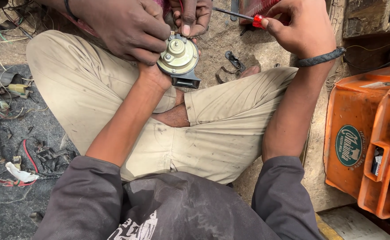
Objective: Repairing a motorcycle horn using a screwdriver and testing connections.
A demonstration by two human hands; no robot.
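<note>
The left hand (156,74) props the round brass-coloured metal horn (178,57) above the lap; another person's hand (128,29) pinches it. The right hand (299,27) grips a red-handled screwdriver (244,17), whose tip could slip into fingers.

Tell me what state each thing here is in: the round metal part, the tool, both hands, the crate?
Round horn: held above the lap, metal face up, black mouth pointing down.
Left hand: grip closed around the horn's edge.
Right hand: grip closed on a screwdriver.
Screwdriver: red-handled, lying nearly level, tip hidden.
Another person's hand: touching the horn's top.
Orange crate: tilted, on the ground.
</note>
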